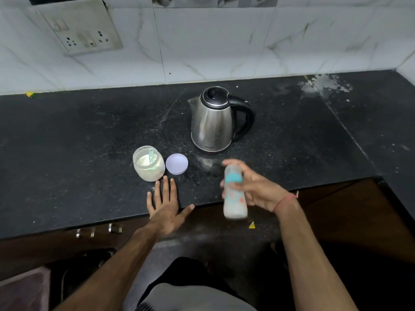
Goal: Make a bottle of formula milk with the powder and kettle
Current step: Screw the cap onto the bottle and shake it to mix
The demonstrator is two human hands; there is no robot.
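Blurred bottle [234, 196], teal-collared, milky white inside, gripped by right hand [253, 189].

The only lettering sits low on the front of the steel kettle [212, 122], far of centre on the counter: a short dark brand word, too small and blurred to read. Nothing else carries legible text.
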